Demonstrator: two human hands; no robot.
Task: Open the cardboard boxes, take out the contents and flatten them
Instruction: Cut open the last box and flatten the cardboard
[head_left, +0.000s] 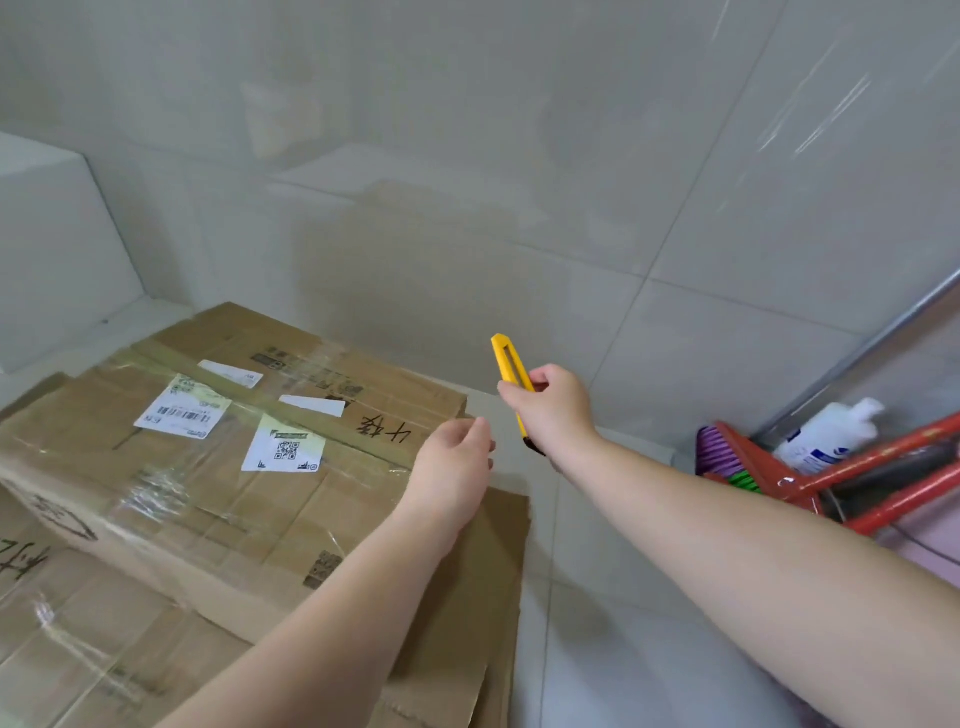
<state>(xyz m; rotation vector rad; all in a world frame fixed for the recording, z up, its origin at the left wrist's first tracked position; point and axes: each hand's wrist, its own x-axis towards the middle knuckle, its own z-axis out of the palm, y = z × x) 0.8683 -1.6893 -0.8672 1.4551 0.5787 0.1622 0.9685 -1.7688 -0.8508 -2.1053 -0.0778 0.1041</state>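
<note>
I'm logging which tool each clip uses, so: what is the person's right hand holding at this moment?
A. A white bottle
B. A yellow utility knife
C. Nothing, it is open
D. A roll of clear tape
B. The right hand grips a yellow utility knife raised beside the taped cardboard box, while the white bottle lies untouched by the wall on the right.

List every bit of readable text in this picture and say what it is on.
Handwritten black characters on the taped cardboard box, near its right edge: look like "什桂", uncertain.
White shipping labels with barcode and QR code on the box top: print too small.
Handwriting at lower left: cut off.
White bottle: label blurred.
</note>
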